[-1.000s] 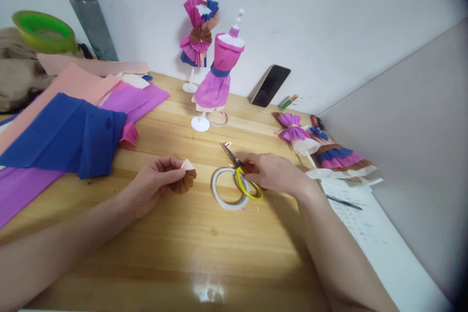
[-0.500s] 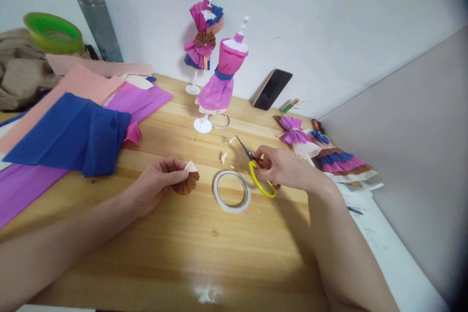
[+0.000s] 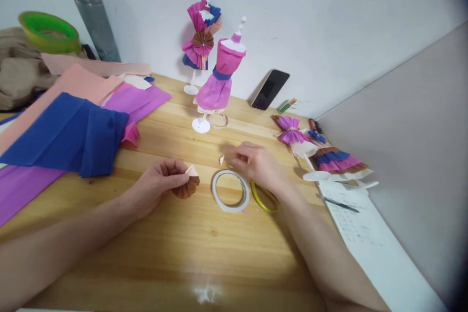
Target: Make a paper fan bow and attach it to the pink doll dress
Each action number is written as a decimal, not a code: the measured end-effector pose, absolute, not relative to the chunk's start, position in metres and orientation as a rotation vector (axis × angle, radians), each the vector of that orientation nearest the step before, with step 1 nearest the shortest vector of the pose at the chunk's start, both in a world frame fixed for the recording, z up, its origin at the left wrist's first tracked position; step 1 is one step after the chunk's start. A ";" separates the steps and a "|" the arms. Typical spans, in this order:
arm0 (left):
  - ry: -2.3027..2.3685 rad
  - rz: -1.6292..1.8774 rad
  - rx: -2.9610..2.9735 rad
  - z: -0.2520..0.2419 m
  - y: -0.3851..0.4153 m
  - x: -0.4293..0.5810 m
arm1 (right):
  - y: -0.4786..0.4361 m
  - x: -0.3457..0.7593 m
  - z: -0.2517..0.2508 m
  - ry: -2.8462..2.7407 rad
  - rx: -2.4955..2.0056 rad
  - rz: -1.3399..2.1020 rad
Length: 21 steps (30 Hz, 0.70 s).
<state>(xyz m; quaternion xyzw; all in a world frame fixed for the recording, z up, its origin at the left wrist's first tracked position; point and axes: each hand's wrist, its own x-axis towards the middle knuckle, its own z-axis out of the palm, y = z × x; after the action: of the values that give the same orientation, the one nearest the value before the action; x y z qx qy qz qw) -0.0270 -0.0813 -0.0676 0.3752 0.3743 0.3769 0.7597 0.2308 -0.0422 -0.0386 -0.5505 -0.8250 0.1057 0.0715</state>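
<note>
My left hand (image 3: 155, 186) is closed in a pinch on a small brown and peach pleated paper fan (image 3: 187, 186), held just above the wooden table (image 3: 204, 248). My right hand (image 3: 254, 163) hovers blurred over the far side of a white tape roll (image 3: 230, 190), its fingers reaching left toward a tiny paper scrap (image 3: 221, 159). The yellow-handled scissors (image 3: 263, 198) lie on the table beside the roll, under my right wrist. Motion smear hides whether the right fingers hold anything.
Two small mannequins in paper dresses (image 3: 218, 77) stand at the back by the wall, with a leaning phone (image 3: 269, 88). Blue, purple and pink crepe sheets (image 3: 69, 134) cover the left. A lying paper dress (image 3: 338, 161) and a printed sheet with a pen (image 3: 351, 219) are at the right.
My right hand has let the scissors down beside the tape roll and moved left toward the scrap. My left hand stays put with the fan.
</note>
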 end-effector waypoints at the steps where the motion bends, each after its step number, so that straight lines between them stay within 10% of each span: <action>1: 0.815 0.815 0.829 -0.068 -0.081 -0.027 | -0.040 0.224 -0.047 -2.501 -1.532 0.327; 21: 0.812 0.811 0.865 -0.070 -0.081 -0.027 | -0.012 0.258 -0.062 -2.388 -1.908 0.286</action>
<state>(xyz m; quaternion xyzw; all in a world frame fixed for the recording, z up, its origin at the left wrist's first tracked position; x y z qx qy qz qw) -0.0273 -0.0815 -0.0702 0.3964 0.3719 0.3715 0.7527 0.2582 -0.0120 -0.0622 -0.6211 -0.7773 0.0931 0.0355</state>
